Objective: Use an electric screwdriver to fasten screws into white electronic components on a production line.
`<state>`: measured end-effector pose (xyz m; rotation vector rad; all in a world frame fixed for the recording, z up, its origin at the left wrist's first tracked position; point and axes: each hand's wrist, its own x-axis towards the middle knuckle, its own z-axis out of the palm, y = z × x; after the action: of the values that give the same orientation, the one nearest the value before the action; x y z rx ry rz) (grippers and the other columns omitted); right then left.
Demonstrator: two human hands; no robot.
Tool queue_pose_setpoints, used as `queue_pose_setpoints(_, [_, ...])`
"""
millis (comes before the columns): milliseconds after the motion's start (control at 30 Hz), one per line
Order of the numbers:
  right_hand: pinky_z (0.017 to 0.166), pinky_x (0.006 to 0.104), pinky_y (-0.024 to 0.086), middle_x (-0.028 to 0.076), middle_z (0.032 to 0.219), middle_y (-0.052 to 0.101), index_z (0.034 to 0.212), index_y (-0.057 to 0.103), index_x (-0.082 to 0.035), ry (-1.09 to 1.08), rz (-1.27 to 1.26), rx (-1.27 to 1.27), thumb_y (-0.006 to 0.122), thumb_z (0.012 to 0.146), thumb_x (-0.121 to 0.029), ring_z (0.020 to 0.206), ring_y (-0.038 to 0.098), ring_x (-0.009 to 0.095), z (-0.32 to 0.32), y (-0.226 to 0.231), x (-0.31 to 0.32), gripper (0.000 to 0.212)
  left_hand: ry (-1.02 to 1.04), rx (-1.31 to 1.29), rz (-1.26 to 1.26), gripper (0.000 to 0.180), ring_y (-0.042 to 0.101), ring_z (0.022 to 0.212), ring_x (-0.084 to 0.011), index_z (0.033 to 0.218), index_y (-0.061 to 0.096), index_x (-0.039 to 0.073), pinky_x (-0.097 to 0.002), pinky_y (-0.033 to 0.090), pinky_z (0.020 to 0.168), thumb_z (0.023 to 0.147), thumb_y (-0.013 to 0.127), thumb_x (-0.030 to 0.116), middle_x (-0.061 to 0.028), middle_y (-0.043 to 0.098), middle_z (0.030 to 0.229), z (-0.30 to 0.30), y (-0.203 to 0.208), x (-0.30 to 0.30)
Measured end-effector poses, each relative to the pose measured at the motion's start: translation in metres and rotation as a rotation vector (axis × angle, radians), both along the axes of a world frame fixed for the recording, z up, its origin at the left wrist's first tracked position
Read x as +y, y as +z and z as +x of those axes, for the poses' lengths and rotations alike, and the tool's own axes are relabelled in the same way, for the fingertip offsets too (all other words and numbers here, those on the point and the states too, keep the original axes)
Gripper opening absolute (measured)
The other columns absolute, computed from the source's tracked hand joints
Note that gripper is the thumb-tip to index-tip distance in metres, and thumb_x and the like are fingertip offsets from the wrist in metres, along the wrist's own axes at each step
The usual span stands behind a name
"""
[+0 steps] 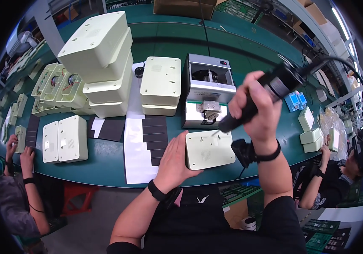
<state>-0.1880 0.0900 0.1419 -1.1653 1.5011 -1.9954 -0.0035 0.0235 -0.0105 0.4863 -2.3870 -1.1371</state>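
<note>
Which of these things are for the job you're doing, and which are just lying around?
In the job:
black handheld tool, in the right hand
cream casing, touched by the left hand

Seemingly just lying around now:
tall casing stack
two casings at left
white paper
blue pieces

The right fingers [237,103] hide part of the black cylindrical electric screwdriver [279,84]; below them, its thin bit [215,134] is too small to tell whether it touches the cream rectangular plastic housing [212,154], partly covered by the left fingers [174,149].
</note>
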Motion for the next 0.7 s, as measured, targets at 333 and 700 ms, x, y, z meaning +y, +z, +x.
queue_pose_setpoints(333, [0.048, 0.0306, 0.042, 0.006, 0.069, 0.05, 0.102, 0.042, -0.006, 0.006, -0.086, -0.011, 0.059, 0.091, -0.034, 0.049, 0.048, 0.015, 0.018, -0.006, 0.094, 0.035, -0.005, -0.027, 0.005, 0.105, 0.051, 0.121, -0.0381, 0.141, 0.034, 0.0, -0.0435, 0.043, 0.104, 0.055, 0.093, 0.016, -0.0196, 0.053, 0.127, -0.003, 0.006, -0.002])
queue_pose_setpoints(700, [0.049, 0.03, 0.043, 0.007, 0.069, 0.051, 0.102, 0.041, -0.005, -0.02, -0.02, -0.007, 0.064, 0.09, -0.033, 0.05, 0.048, 0.015, 0.015, -0.037, 0.098, 0.038, -0.003, -0.042, -0.01, 0.104, 0.051, 0.122, -0.0379, 0.14, 0.035, 0.001, -0.0438, 0.043, 0.104, 0.055, 0.093, 0.016, -0.0192, 0.053, 0.127, -0.006, 0.006, 0.003])
